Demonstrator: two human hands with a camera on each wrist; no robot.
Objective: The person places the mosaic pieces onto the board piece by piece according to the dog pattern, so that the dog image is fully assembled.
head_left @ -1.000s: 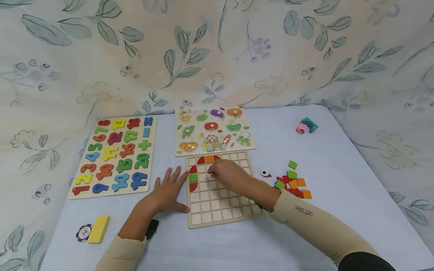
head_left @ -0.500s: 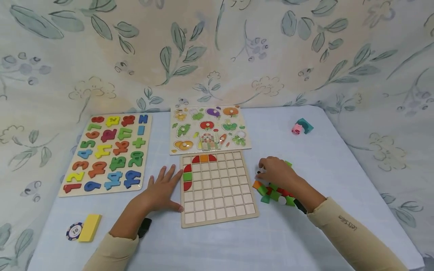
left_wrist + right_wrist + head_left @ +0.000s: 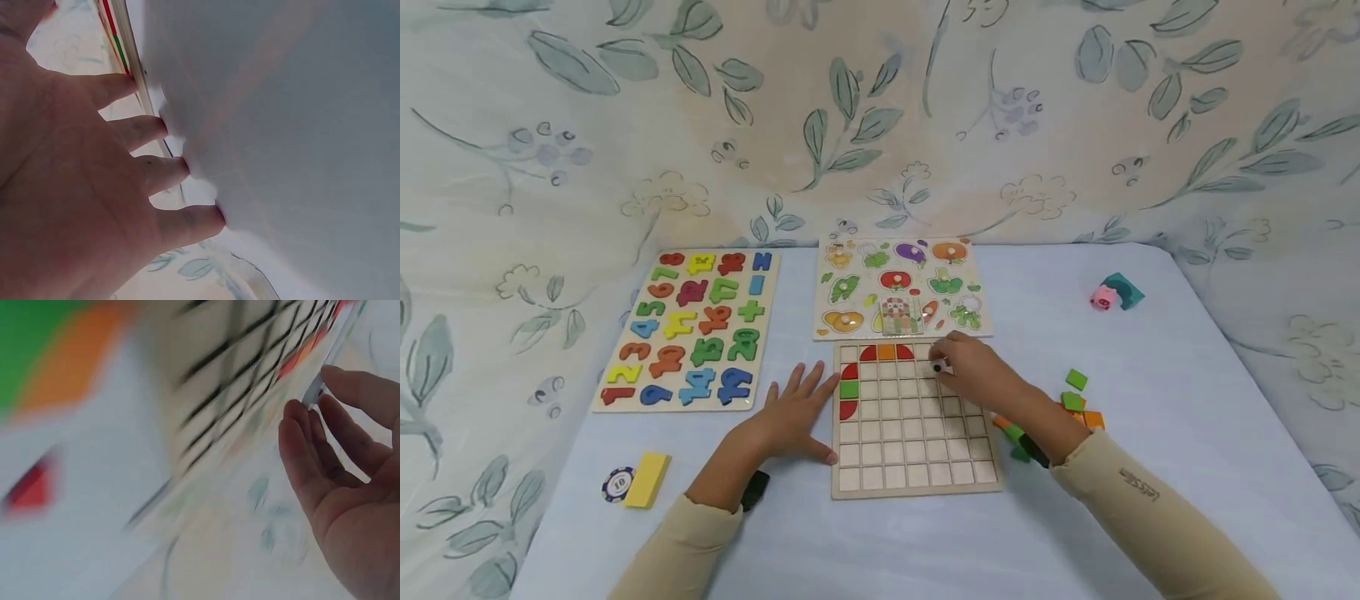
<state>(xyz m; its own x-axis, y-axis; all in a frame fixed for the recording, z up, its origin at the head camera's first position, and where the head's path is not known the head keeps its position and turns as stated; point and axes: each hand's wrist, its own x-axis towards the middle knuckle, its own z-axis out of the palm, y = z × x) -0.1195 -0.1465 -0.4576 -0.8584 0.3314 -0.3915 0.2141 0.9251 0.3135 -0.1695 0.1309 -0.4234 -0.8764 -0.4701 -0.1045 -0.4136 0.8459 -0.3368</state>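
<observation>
My right hand (image 3: 981, 371) is over the upper right part of the wooden grid board (image 3: 891, 493). Between thumb and fingertips it pinches a small white eye piece (image 3: 937, 366) with a black dot; in the right wrist view the white piece (image 3: 312, 391) shows edge-on. My left hand (image 3: 786, 421) lies with fingers spread along the board's left edge, thumb and fingertips right at the rim. Red quarter-round pieces (image 3: 847, 409) sit in cells at the upper left, with a green square (image 3: 849, 389) and an orange square (image 3: 886, 352) between them.
Loose green and orange tiles (image 3: 1093, 419) lie right of the board, partly hidden by my right forearm. Behind stands a vegetable puzzle (image 3: 827, 292); at left a number puzzle (image 3: 760, 333). A yellow block (image 3: 648, 480), a poker chip (image 3: 618, 483) and a pink pig figure (image 3: 1103, 297) lie around.
My right hand went from the board to the loose pieces on the right, then came back over the board with the white eye piece. The left hand stays at the board's edge.
</observation>
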